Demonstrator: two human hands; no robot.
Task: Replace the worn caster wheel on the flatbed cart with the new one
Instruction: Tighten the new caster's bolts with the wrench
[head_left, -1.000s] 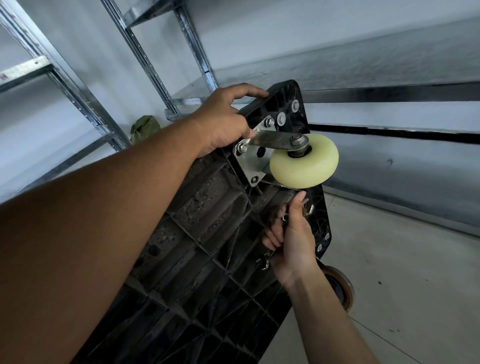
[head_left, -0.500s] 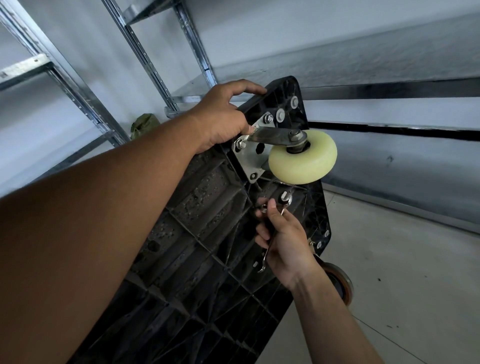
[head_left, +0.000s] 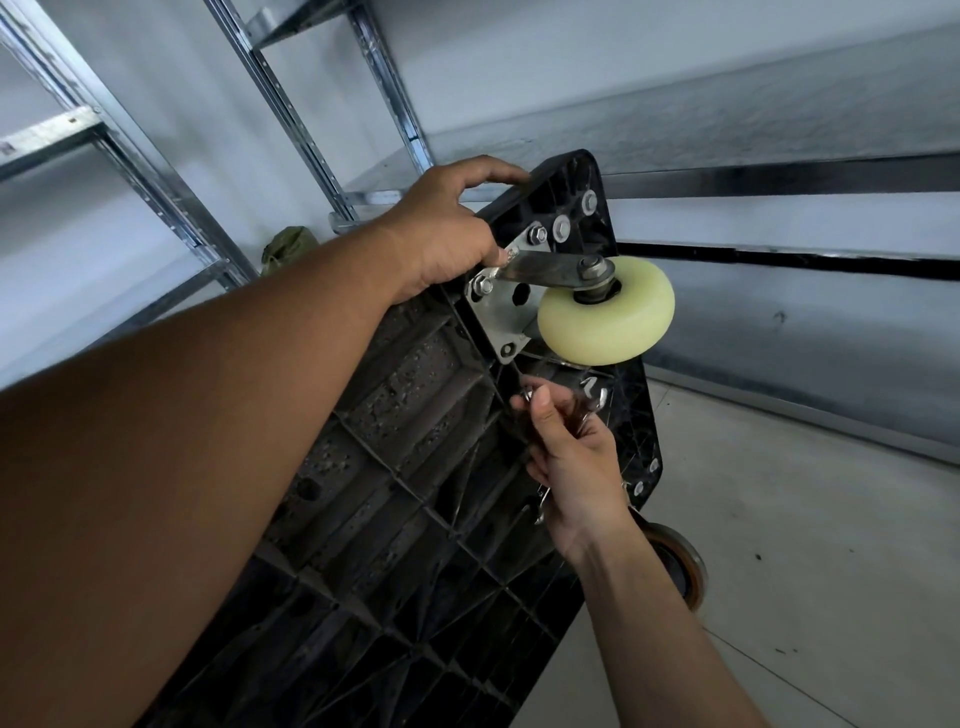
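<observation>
Cart state: the flatbed cart (head_left: 389, 467) stands tipped on edge with its ribbed underside toward you. The cream caster wheel (head_left: 608, 312) sits at its upper corner, with its plate (head_left: 498, 306) bolted to the deck. I judge it the new one. A rust-coloured wheel (head_left: 680, 571) shows at the lower corner, by the floor (head_left: 805, 545).

Left grip (head_left: 447, 228) curls over the cart's top edge, beside the plate. Right grip (head_left: 576, 457) is clamped on a thin spanner (head_left: 540, 506) just below the cream wheel; the spanner's head is blurred.

Risks:
- Only your left grip steadies the cart, so a hard pull on the spanner may tip or slide it.
- A poorly seated spanner may slip off a nut and drive your knuckles into the ribs.
- Plate nuts left loose would let the caster wobble.
</observation>
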